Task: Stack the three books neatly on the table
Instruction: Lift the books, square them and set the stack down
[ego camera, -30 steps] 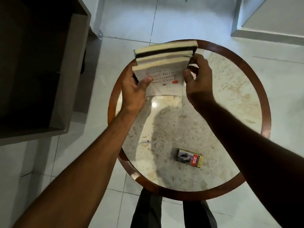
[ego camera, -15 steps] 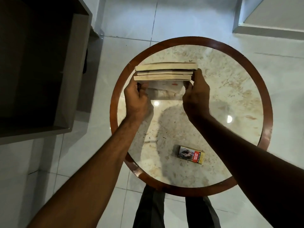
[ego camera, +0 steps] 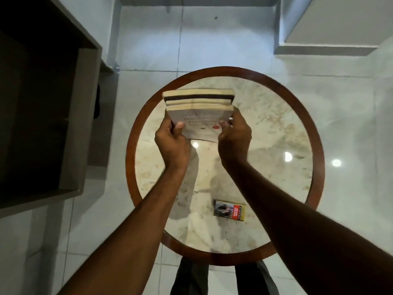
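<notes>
Three books (ego camera: 198, 103) are pressed together as one bundle, tilted up so their cream page edges face me. The nearest one has a white cover with grey lettering and a red dot. My left hand (ego camera: 172, 141) grips the bundle's left side, thumb on the white cover. My right hand (ego camera: 235, 135) grips its right side. Both hands hold the bundle over the far left part of the round marble table (ego camera: 265, 133). Whether the bottom edge touches the tabletop I cannot tell.
A small cigarette pack (ego camera: 230, 210) lies on the near part of the table. A dark wooden cabinet (ego camera: 49, 116) stands at the left, close to the table's brown rim (ego camera: 129, 150). White floor tiles surround the table; my legs show below it.
Half a second ago the bundle stood with only the page edges showing; now it is tipped toward me so the white cover shows again. The camera view has shifted.
</notes>
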The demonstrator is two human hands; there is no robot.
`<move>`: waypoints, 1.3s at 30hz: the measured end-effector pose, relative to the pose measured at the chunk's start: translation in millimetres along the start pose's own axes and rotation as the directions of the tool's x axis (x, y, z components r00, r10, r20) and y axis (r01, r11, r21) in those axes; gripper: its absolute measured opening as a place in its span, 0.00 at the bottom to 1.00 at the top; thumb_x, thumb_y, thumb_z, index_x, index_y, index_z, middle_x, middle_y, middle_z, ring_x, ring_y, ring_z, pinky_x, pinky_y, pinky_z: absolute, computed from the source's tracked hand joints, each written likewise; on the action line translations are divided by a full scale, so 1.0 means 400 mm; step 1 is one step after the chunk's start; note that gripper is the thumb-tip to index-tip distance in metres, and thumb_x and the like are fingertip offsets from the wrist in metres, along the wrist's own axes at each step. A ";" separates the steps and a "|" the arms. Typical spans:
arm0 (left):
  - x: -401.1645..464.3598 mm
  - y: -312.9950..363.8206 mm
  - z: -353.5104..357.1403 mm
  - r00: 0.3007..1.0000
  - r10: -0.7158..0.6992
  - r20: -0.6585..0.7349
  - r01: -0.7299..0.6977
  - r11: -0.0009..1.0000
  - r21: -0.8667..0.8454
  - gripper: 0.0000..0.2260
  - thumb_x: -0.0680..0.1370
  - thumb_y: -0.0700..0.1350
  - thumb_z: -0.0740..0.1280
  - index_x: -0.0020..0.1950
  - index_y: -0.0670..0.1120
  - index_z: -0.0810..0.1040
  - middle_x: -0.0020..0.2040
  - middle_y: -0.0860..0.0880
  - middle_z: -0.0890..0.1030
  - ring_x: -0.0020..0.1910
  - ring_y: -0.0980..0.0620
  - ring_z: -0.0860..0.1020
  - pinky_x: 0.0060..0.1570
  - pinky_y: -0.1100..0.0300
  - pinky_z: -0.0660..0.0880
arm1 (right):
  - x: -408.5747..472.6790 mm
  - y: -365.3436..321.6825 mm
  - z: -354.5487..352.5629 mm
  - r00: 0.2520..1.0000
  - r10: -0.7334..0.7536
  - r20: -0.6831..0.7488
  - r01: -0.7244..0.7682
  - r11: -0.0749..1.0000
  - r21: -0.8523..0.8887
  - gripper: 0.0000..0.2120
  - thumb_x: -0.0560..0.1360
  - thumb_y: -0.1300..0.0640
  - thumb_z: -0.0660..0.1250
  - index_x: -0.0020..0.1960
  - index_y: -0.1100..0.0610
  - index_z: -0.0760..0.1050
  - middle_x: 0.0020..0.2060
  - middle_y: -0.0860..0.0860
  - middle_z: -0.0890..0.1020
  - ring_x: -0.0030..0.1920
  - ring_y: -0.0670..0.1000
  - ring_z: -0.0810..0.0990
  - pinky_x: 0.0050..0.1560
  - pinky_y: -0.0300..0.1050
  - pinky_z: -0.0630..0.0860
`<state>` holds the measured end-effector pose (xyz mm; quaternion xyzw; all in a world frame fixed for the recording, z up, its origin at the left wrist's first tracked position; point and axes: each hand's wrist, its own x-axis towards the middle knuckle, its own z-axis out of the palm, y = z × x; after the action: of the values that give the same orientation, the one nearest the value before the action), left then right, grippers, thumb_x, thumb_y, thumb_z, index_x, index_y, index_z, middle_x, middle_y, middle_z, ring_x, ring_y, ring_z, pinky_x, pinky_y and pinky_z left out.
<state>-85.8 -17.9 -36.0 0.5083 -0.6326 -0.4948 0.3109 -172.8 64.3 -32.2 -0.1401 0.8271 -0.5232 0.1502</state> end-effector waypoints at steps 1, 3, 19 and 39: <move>-0.006 0.011 0.015 0.999 0.019 0.039 -0.021 0.999 0.030 0.18 0.81 0.34 0.68 0.70 0.41 0.78 0.59 0.53 0.82 0.60 0.57 0.80 0.54 0.76 0.77 | 0.014 0.007 -0.032 0.999 0.022 -0.029 -0.022 1.000 -0.003 0.16 0.77 0.70 0.63 0.61 0.57 0.78 0.50 0.50 0.84 0.48 0.50 0.83 0.46 0.48 0.84; -0.027 0.035 0.065 0.993 0.016 0.120 -0.021 0.999 0.045 0.20 0.78 0.32 0.70 0.70 0.39 0.77 0.60 0.51 0.83 0.59 0.57 0.81 0.52 0.77 0.77 | 0.051 0.030 -0.124 0.997 0.030 -0.065 -0.036 0.995 -0.092 0.14 0.77 0.68 0.66 0.60 0.57 0.79 0.49 0.48 0.84 0.44 0.46 0.83 0.41 0.36 0.81; -0.063 0.031 0.415 0.805 -0.444 0.394 0.087 0.744 0.662 0.16 0.79 0.48 0.73 0.59 0.36 0.82 0.58 0.39 0.85 0.57 0.41 0.83 0.47 0.57 0.73 | 0.293 0.253 -0.395 0.916 0.300 0.267 -0.139 0.860 -0.491 0.32 0.70 0.66 0.67 0.70 0.43 0.68 0.38 0.37 0.75 0.37 0.45 0.78 0.20 0.25 0.66; -0.201 -0.244 -0.044 0.794 -0.120 0.596 -0.559 0.240 0.793 0.40 0.77 0.73 0.53 0.84 0.54 0.54 0.84 0.39 0.56 0.81 0.35 0.57 0.72 0.26 0.62 | -0.294 0.185 -0.289 0.477 0.146 0.867 0.740 0.466 -0.486 0.40 0.70 0.44 0.73 0.77 0.49 0.59 0.61 0.59 0.80 0.53 0.63 0.79 0.54 0.62 0.73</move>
<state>-13.8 53.9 -113.6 0.3241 -0.9247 -0.0830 -0.1814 -116.1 235.7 -40.3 -0.5873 0.7416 0.0509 0.3200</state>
